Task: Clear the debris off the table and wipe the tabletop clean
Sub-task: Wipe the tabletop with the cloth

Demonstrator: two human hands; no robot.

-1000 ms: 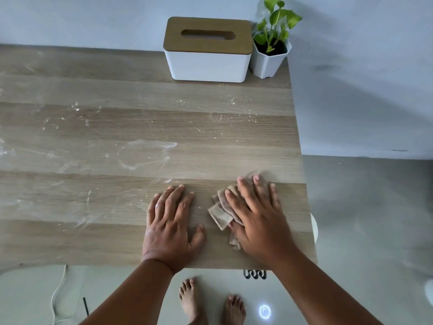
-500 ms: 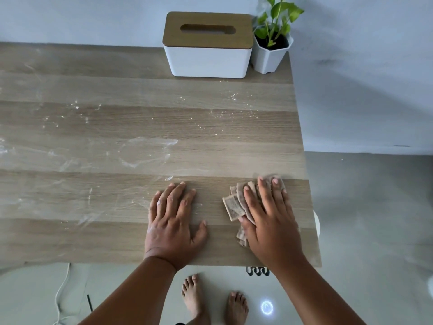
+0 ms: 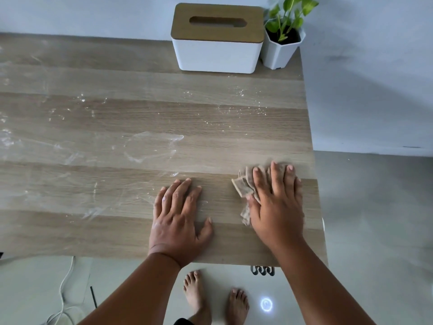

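A folded beige cloth [image 3: 244, 186] lies on the wooden tabletop [image 3: 140, 109] near its right edge. My right hand [image 3: 276, 205] presses flat on the cloth with straight fingers, covering most of it. My left hand [image 3: 179, 216] rests flat on the bare wood just left of it, fingers spread, holding nothing. White powdery smears [image 3: 150, 146] and small crumbs [image 3: 239, 109] streak the middle and left of the table.
A white tissue box with a wooden lid [image 3: 216, 38] stands at the back, beside a small potted plant [image 3: 283, 36] at the back right corner. The table's right edge is just beyond my right hand. Bare feet [image 3: 215, 299] and a white cable [image 3: 63, 292] are on the floor below.
My right hand has slid the cloth to the right, toward the table's right edge. My left hand has stayed in place.
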